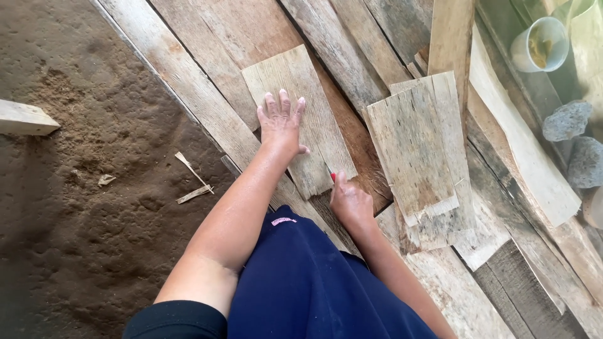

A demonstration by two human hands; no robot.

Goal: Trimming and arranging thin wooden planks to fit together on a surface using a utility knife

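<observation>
Rough plank floor (207, 37) beside packed earth (75, 207). Your left hand (281, 122) lies flat, fingers spread, on a weathered grey board (314, 94); your right hand (349, 201) grips a small red-tipped tool (331, 176).

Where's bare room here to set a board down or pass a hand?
Free: the dirt floor left of the left hand, apart from a few wood scraps; also the long planks above the short board under that hand. Crowded: right of the right hand, with stacked boards, stones and a cup.
</observation>
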